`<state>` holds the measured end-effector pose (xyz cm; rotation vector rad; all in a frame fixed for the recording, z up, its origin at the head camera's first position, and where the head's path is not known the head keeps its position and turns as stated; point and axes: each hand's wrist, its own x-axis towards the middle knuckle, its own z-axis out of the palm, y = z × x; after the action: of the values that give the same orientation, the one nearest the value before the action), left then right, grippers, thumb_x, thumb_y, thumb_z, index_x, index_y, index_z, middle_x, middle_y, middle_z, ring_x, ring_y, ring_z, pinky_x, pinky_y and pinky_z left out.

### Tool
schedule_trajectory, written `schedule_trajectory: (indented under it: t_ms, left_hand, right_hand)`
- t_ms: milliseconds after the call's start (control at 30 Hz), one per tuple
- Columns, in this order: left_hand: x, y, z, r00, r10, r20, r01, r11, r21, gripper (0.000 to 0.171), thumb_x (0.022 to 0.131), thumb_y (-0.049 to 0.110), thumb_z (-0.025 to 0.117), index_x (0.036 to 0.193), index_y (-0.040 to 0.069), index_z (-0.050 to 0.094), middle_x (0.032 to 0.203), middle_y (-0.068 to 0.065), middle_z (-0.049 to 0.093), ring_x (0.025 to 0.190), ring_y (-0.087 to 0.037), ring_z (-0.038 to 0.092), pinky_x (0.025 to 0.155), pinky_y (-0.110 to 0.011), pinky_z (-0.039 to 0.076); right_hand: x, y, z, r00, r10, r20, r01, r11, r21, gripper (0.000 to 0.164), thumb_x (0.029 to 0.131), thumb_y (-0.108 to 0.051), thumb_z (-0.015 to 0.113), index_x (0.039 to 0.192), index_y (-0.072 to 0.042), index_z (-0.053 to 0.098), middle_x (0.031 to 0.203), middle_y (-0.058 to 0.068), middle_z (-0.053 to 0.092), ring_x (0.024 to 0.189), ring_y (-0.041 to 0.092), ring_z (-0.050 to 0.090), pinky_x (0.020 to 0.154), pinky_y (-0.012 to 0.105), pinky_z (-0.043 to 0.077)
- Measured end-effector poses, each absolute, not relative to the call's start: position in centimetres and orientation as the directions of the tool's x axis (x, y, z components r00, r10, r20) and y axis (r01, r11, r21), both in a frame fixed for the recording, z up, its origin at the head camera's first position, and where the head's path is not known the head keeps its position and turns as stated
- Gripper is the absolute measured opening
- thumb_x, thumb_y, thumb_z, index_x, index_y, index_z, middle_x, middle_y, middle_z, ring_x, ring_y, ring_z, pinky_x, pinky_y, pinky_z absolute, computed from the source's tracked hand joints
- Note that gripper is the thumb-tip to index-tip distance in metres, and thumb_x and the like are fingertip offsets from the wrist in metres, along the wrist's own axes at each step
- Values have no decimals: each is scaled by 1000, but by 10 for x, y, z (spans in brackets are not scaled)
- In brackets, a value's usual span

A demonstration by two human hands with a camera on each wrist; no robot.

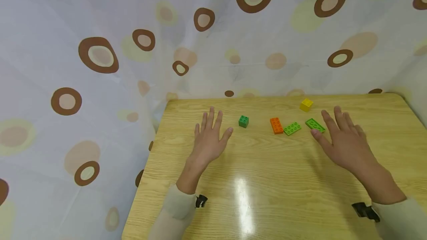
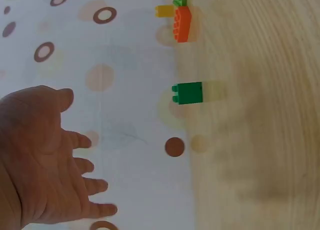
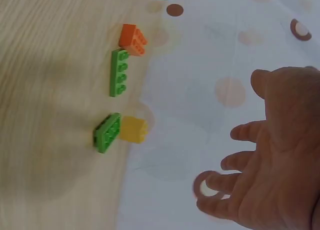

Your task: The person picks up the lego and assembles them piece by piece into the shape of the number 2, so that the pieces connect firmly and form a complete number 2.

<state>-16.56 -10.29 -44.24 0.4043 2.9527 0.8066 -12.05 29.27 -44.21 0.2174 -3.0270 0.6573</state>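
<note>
My left hand [image 1: 208,143] hovers over the left part of the table with fingers spread, holding nothing. Nearest to it stands a dark green toy brick [image 1: 243,122], studs up. My right hand [image 1: 348,147], also spread and holding nothing, is over the right side. By its thumb lies a light green plate brick [image 1: 315,125] with its hollow underside up. To the left of that are a second light green plate brick [image 1: 292,128], studs up, and an orange brick [image 1: 276,125] close beside it. A yellow brick [image 1: 306,105] sits farther back, near the table's far edge.
The wooden table [image 1: 267,180] carries a bright light reflection at its front middle. A white curtain [image 1: 213,47] with brown and pale circles hangs behind the table and along its left side. Black straps [image 1: 366,211] show at the sleeve cuffs.
</note>
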Motion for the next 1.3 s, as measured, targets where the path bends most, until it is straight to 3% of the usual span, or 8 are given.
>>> schedule_trajectory:
  t_ms: [167, 267, 367, 500, 767, 1000, 1300]
  left_hand:
    - [-178, -103, -473, -957, 291, 5, 205, 660, 723, 72, 111, 49, 52, 167, 9, 29, 173, -17, 23, 153, -44, 34, 115, -67, 40]
    - [-189, -102, -494, -964, 266, 16, 175, 587, 791, 68, 109, 39, 60, 162, 2, 37, 163, -22, 39, 145, -46, 45, 111, -60, 49]
    - [-201, -99, -512, -972, 232, 26, 154, 556, 817, 64, 107, 31, 66, 158, -1, 41, 156, -24, 46, 136, -46, 53, 104, -54, 55]
    - [-216, -90, -528, -973, 229, 12, 139, 550, 824, 63, 105, 26, 69, 155, -3, 44, 152, -24, 49, 131, -42, 56, 100, -49, 58]
    - [-231, -59, -535, -966, 256, -31, 127, 578, 806, 64, 104, 26, 71, 155, -2, 45, 150, -21, 51, 128, -39, 59, 99, -45, 59]
    - [-239, -46, -539, -975, 215, -50, 97, 622, 777, 64, 104, 31, 71, 156, 3, 45, 149, -17, 53, 128, -34, 60, 99, -44, 58]
    - [-241, -48, -546, -975, 216, -52, 109, 668, 736, 63, 103, 30, 72, 153, 0, 48, 135, -18, 58, 109, -26, 57, 89, -39, 55]
  right_hand:
    - [-137, 321, -468, -996, -82, 24, -82, 848, -524, 78, 111, -42, 54, 160, 13, 26, 157, 46, 28, 129, 70, 40, 90, 81, 41]
    - [-145, 337, -489, -998, -44, 36, -56, 822, -567, 70, 110, -37, 57, 151, 17, 39, 144, 45, 45, 118, 64, 52, 84, 75, 49]
    - [-155, 345, -507, -998, -34, 43, -53, 801, -597, 64, 110, -34, 60, 147, 15, 46, 138, 42, 51, 112, 60, 60, 80, 70, 54]
    - [-174, 345, -524, -999, -42, 31, -52, 799, -599, 62, 109, -35, 60, 145, 15, 48, 135, 42, 54, 108, 58, 63, 79, 67, 57]
    - [-194, 337, -544, -1000, -24, 10, -25, 839, -544, 57, 109, -30, 61, 137, 19, 52, 119, 40, 54, 100, 52, 59, 79, 65, 51]
    - [-189, 337, -550, -999, 9, 53, -22, 828, -560, 50, 106, -26, 66, 133, 15, 54, 111, 33, 56, 94, 44, 59, 71, 55, 51]
    - [-165, 325, -558, -993, -33, 112, -91, 816, -571, 41, 102, -19, 73, 129, 9, 60, 107, 28, 61, 86, 35, 61, 64, 37, 48]
